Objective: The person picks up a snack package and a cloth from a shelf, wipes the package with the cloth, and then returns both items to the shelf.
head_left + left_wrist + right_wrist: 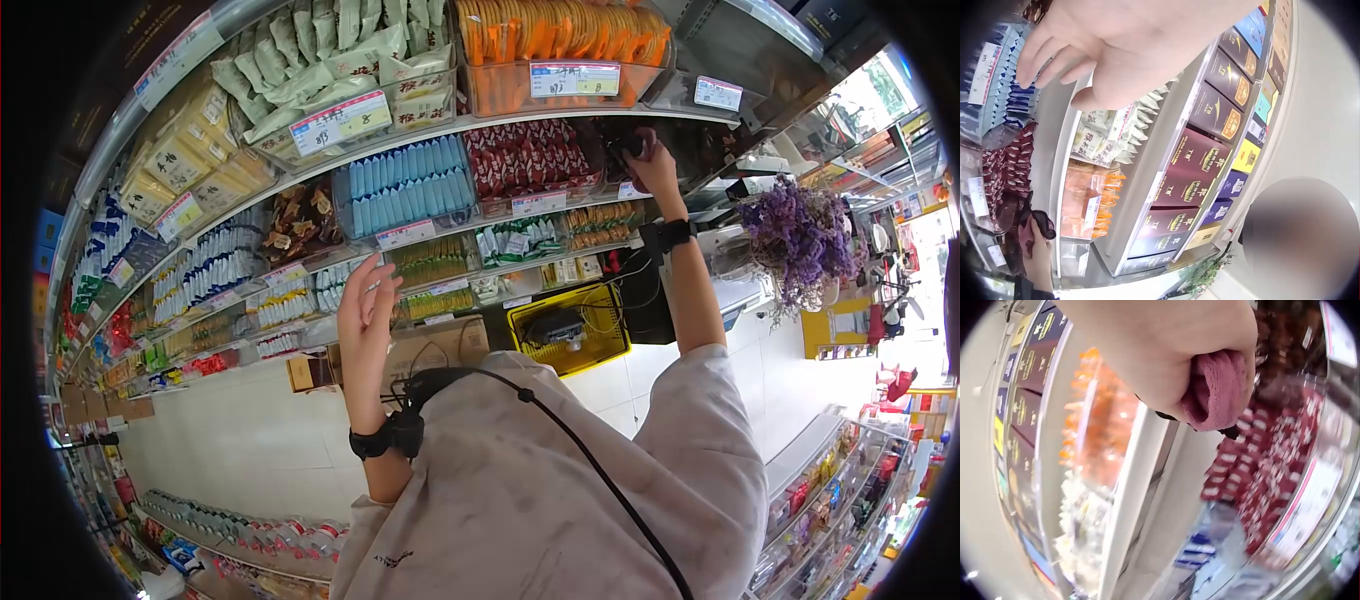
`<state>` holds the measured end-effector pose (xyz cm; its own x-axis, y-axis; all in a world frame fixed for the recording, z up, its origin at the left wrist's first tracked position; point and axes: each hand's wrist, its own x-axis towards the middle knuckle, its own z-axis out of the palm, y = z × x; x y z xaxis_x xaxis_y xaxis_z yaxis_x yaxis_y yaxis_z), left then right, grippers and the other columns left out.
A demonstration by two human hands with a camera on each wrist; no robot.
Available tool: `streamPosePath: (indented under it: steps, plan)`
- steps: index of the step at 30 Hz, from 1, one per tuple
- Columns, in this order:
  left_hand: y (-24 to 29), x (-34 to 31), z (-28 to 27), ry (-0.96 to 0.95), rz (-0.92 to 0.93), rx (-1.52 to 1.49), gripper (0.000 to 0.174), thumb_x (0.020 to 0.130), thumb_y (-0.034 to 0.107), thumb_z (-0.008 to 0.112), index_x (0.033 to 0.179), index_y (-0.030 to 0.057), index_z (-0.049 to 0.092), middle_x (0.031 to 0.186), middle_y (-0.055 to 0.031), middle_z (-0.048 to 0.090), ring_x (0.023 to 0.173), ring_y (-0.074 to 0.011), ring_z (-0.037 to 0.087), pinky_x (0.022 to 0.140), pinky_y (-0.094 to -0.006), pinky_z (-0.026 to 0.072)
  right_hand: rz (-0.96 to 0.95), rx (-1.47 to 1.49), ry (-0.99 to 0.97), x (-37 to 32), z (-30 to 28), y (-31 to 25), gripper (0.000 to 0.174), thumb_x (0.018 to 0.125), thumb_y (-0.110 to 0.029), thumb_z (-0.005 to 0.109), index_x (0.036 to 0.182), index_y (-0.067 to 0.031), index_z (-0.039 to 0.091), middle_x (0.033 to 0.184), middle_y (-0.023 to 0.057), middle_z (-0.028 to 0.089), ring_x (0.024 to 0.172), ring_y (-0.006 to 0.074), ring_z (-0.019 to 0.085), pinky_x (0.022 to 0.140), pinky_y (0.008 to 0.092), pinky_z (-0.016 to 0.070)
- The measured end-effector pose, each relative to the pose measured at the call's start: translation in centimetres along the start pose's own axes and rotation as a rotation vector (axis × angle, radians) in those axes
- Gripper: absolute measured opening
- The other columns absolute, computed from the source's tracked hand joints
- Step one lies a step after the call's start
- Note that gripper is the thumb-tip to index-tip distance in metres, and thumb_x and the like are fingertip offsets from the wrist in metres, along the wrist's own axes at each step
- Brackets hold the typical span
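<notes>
My right hand [657,172] is at the right end of the second shelf and grips a folded mauve cloth [1219,390]. A black item [1047,225] shows beside the cloth in the left wrist view; its kind I cannot tell. Close by are dark packets [1291,347] and a bin of dark red wrapped snacks [525,155]. My left hand [365,325] is raised before the lower shelves, fingers spread and holding nothing. The bin of light blue packets [410,185] is the nearest large one above it.
Orange-wrapped biscuits [560,40] and pale green packets [330,75] fill the top shelf. A yellow basket [570,368] with a black device stands on the floor below, near a cardboard box [430,345]. Purple dried flowers [800,240] jut out at the right.
</notes>
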<state>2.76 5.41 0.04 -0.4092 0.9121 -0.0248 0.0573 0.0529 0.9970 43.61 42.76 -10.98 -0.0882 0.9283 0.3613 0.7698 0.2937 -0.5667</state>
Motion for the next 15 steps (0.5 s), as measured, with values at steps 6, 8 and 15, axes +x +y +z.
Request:
streamPosePath:
  steps: [6,8,15]
  plan:
    - [-0.1,0.5,0.0,0.032,-0.015,-0.012,0.042,0.106,0.023,0.055,0.143,0.0031,0.052,0.130,-0.0144,0.063,0.117,-0.0235,0.064,0.099,-0.0360,0.0518,0.151,-0.284,-0.107,-0.1,2.2,2.0,0.045,0.080,-0.027,0.078,0.116,-0.0074,0.059,0.104,0.0249,0.070,0.103,0.0475,0.064,0.084,0.0524,0.0535]
    - [-0.1,0.6,0.1,0.037,-0.029,-0.010,0.041,0.106,0.022,0.055,0.143,0.0029,0.052,0.130,-0.0141,0.064,0.117,-0.0232,0.064,0.099,-0.0354,0.0517,0.169,-0.283,-0.105,0.1,1.6,0.9,0.038,0.086,-0.030,0.071,0.115,-0.0072,0.059,0.106,0.0264,0.069,0.101,0.0482,0.065,0.084,0.0544,0.0534]
    - [-0.6,0.7,0.4,-0.033,-0.047,-0.030,0.041,0.105,0.022,0.059,0.141,0.0038,0.053,0.131,-0.0146,0.063,0.118,-0.0216,0.063,0.097,-0.0316,0.0504,0.017,0.110,0.171,-1.7,-1.9,-1.4,0.045,0.086,-0.026,0.075,0.122,-0.0043,0.059,0.113,0.0231,0.071,0.108,0.0361,0.070,0.090,0.0502,0.0546]
